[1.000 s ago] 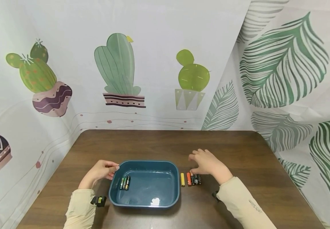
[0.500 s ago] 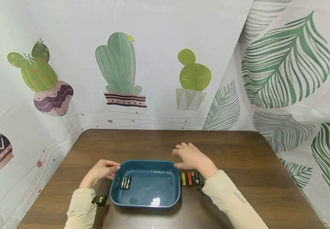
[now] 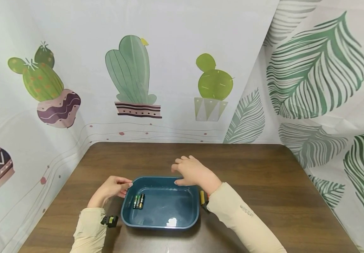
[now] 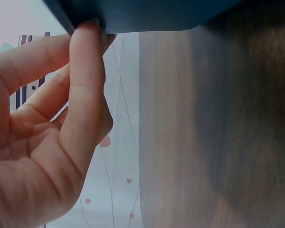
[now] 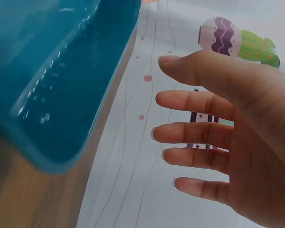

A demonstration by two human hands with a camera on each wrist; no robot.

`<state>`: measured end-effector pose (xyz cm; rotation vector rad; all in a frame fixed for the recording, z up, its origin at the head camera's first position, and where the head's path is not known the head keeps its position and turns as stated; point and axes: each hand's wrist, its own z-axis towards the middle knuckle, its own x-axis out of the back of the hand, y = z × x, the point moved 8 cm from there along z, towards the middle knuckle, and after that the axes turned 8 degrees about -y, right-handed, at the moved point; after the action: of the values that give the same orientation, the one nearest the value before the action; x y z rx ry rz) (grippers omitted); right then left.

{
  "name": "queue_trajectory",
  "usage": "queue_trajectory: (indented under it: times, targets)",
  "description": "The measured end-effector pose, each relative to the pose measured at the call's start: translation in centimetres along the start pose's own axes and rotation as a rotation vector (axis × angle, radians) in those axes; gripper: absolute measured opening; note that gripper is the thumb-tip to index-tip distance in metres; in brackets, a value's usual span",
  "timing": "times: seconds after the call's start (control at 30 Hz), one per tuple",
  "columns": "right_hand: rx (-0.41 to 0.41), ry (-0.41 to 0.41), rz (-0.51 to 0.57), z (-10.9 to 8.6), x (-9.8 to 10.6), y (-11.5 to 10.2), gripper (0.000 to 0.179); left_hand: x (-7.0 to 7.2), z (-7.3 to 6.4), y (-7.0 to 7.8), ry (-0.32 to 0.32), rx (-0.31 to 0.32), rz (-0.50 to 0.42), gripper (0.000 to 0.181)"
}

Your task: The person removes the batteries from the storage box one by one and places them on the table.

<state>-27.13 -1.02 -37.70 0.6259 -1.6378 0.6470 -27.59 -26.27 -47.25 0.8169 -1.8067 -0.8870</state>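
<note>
My left hand (image 3: 114, 188) pinches the far left corner of a dark blue plastic basin (image 3: 169, 225) between thumb and fingers. The left wrist view shows the thumb (image 4: 87, 76) against the basin's outer side. Three small batteries (image 3: 138, 201) lie side by side on the basin's floor at its left. Over the far right part of the rim hovers my right hand (image 3: 194, 172), fingers spread. In the right wrist view nothing is between its fingers (image 5: 194, 133). A yellow battery (image 3: 202, 197) lies on the table just right of the basin; the sleeve covers most of the others there.
The brown wooden table (image 3: 251, 165) extends to both sides of the basin. Behind it hangs a white cloth (image 3: 175, 45) printed with cacti and leaves. A black wrist camera (image 3: 109, 221) sits at the left sleeve.
My right hand has moved left from above the row of batteries to the basin's far right rim, and its sleeve now hides most of that row. The left hand has stayed at its corner.
</note>
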Motion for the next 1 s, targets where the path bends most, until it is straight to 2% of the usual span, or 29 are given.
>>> queue_trajectory:
  times: [0.17, 0.43, 0.67, 1.0]
  targets:
    - [0.022, -0.022, -0.066, 1.4, 0.0, -1.7, 0.032, 0.0, 0.0, 0.0, -0.003, -0.001, -0.003, 0.026]
    - [0.042, -0.057, -0.113, 3.5, -0.2, -3.9, 0.032, 0.0, 0.0, 0.0, 0.001, 0.002, 0.0, 0.025]
    - [0.067, -0.054, -0.15, 5.2, -0.7, -5.8, 0.035, 0.0, -0.1, 0.0, -0.007, -0.002, -0.003, 0.025]
    - [0.099, -0.127, -0.192, 7.6, -3.2, -8.5, 0.038, -0.1, 0.1, 0.2, -0.032, -0.016, -0.023, 0.027]
